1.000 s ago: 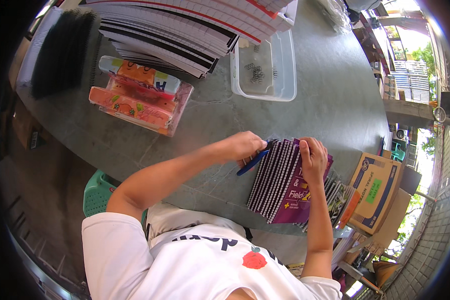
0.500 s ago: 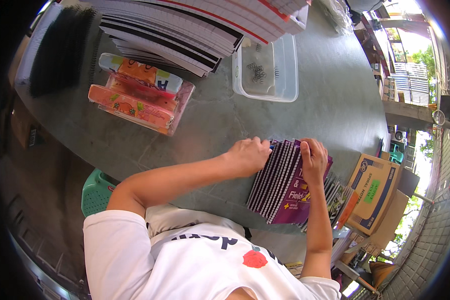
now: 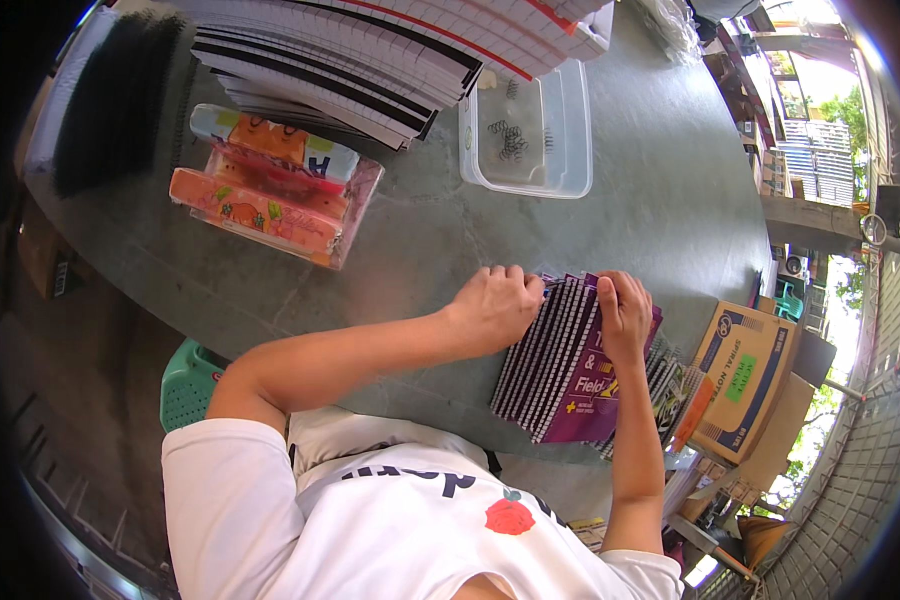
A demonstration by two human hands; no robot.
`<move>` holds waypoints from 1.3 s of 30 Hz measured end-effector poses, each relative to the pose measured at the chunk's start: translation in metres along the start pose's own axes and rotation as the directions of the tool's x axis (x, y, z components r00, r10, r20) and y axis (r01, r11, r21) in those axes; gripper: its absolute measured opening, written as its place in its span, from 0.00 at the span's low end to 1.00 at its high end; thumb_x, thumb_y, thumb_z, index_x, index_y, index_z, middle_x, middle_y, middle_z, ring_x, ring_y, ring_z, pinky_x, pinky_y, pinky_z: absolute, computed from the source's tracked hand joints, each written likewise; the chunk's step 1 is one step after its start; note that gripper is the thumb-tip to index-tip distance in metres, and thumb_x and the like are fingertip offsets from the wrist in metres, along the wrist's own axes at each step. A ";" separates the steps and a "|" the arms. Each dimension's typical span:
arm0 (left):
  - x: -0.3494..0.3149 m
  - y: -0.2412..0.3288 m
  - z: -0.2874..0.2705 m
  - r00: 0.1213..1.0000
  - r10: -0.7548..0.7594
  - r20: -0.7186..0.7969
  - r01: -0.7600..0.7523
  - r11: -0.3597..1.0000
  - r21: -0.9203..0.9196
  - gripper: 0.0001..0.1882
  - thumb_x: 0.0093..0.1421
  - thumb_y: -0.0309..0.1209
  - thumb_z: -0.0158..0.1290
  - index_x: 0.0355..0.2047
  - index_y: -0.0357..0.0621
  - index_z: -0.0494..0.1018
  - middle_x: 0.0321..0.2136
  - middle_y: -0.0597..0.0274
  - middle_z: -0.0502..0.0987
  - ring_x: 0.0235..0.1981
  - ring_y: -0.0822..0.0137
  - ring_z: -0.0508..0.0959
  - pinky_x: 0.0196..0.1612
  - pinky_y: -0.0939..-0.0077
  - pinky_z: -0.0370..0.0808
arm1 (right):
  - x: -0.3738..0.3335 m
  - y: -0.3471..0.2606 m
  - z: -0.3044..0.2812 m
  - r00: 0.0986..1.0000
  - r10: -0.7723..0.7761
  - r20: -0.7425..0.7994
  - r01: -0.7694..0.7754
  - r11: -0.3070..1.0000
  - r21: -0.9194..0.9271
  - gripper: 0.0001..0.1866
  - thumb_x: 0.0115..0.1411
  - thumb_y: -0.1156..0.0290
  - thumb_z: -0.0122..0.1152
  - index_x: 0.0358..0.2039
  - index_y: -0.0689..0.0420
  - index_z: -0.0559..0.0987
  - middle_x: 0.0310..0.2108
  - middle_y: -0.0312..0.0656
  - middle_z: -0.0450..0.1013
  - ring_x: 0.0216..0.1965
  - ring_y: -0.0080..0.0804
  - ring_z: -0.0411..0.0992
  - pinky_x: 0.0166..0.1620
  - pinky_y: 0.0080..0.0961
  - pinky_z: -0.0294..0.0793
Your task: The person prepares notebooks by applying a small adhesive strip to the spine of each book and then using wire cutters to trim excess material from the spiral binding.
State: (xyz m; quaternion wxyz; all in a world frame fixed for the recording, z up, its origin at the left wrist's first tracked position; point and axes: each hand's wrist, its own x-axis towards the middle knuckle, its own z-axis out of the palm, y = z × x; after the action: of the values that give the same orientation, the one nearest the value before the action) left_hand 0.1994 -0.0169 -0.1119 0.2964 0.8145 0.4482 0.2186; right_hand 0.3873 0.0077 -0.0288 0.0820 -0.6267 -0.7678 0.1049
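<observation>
A fanned stack of purple spiral notebooks (image 3: 580, 392) lies at the near right of the table, its rows of coil bindings facing left. My left hand (image 3: 498, 306) is closed at the upper left corner of the stack, by the ends of the coils. Whatever its fingertips pinch is too small and covered to name. Over the top edge of the uppermost notebook, my right hand (image 3: 625, 315) has its fingers wrapped around, with the thumb on the cover. More spiral-bound books (image 3: 665, 385) with a green and dark pattern show beside my right forearm.
Beyond the stack stands a clear plastic tub (image 3: 576, 150) with several loose black coils (image 3: 511, 143). Orange-pink packages (image 3: 270, 195) lie left of it. Tall piles of bound paper (image 3: 320, 70) and black coils (image 3: 120, 100) fill the far left. A cardboard box (image 3: 745, 380) stands right.
My left hand has shifted very slightly at the coil ends, and the blue bit at its fingertips is now hidden. My right hand keeps its place on the notebooks. The whole view has shifted slightly.
</observation>
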 end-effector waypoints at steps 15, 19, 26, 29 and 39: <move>0.002 0.004 -0.010 0.998 -0.063 0.017 0.065 0.973 -0.221 0.17 0.64 0.41 0.39 0.37 0.39 0.68 0.31 0.44 0.73 0.30 0.51 0.76 0.34 0.57 0.73 | -0.001 0.001 0.001 1.000 -0.001 0.006 0.001 1.000 -0.001 0.23 0.62 0.50 0.41 0.30 0.57 0.76 0.30 0.40 0.73 0.36 0.39 0.69 0.45 0.31 0.60; 0.008 -0.017 -0.008 0.976 -0.012 0.219 0.137 0.814 -0.564 0.18 0.64 0.43 0.38 0.37 0.40 0.68 0.32 0.44 0.73 0.31 0.51 0.76 0.35 0.55 0.72 | -0.001 0.001 -0.002 1.000 0.011 0.010 -0.011 0.999 0.036 0.26 0.64 0.51 0.35 0.32 0.59 0.76 0.32 0.42 0.73 0.38 0.38 0.69 0.47 0.29 0.60; 0.024 -0.014 -0.039 0.732 0.030 0.681 0.673 0.122 -0.729 0.19 0.65 0.42 0.36 0.36 0.38 0.69 0.29 0.54 0.74 0.30 0.61 0.76 0.32 0.64 0.75 | -0.002 0.004 -0.001 0.999 0.022 0.025 -0.022 1.000 0.019 0.27 0.65 0.52 0.33 0.33 0.59 0.76 0.32 0.42 0.73 0.39 0.38 0.69 0.48 0.29 0.60; 0.026 -0.015 -0.036 0.691 0.046 0.721 0.721 0.035 -0.692 0.20 0.65 0.41 0.36 0.37 0.37 0.69 0.30 0.53 0.74 0.31 0.60 0.76 0.32 0.63 0.76 | -0.002 0.002 -0.001 0.999 0.029 0.029 -0.030 0.999 0.016 0.27 0.65 0.52 0.33 0.32 0.60 0.76 0.32 0.43 0.73 0.39 0.38 0.69 0.48 0.29 0.60; 0.008 -0.007 -0.022 0.980 -0.077 0.185 0.171 0.804 -0.570 0.19 0.65 0.42 0.37 0.36 0.38 0.69 0.31 0.46 0.73 0.34 0.53 0.76 0.38 0.60 0.73 | -0.002 0.005 0.001 1.000 -0.006 -0.025 0.007 1.000 0.025 0.23 0.64 0.55 0.37 0.30 0.58 0.77 0.31 0.41 0.73 0.35 0.39 0.68 0.45 0.32 0.61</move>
State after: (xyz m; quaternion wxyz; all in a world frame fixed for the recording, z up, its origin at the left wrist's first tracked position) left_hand 0.1858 -0.0009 -0.0997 0.5785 0.6677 0.3881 0.2626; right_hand 0.3922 0.0069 -0.0315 0.1000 -0.6244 -0.7673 0.1064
